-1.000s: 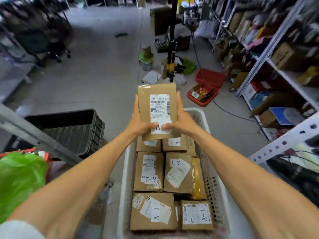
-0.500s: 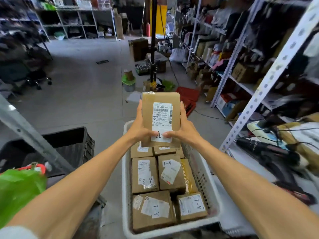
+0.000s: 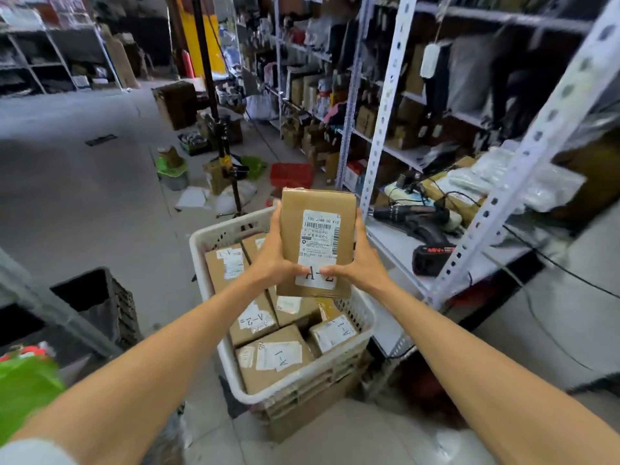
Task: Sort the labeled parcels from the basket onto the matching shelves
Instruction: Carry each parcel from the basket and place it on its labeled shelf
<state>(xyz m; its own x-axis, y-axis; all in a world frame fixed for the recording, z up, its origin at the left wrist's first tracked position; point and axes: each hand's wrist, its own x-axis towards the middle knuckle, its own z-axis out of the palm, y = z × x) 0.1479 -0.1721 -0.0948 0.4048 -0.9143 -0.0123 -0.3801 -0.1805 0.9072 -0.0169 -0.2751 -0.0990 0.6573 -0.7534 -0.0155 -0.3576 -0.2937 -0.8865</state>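
A brown cardboard parcel [image 3: 317, 226] with a white shipping label and an "A-2" sticker is held upright above the white plastic basket [image 3: 214, 234]. My left hand [image 3: 273, 258] grips its left edge and my right hand [image 3: 360, 263] grips its right edge, both thumbs on the sticker. Several more labeled parcels lie in the basket, among them an A-2 parcel [image 3: 253, 322] and an A-1 parcel [image 3: 275, 359]. A white metal shelf [image 3: 396, 250] stands just right of the basket.
The shelf board carries a cordless drill [image 3: 421, 226], cables and bagged goods. A black crate [image 3: 97, 307] and a green bag [image 3: 23, 394] are at the left. A tripod pole [image 3: 214, 112], red baskets [image 3: 292, 174] and loose items lie on the floor ahead.
My view has turned right and lifted toward the shelving. The held parcel has shifted right with both hands, now nearer the white shelf; the A-2 sticker shows between my thumbs.
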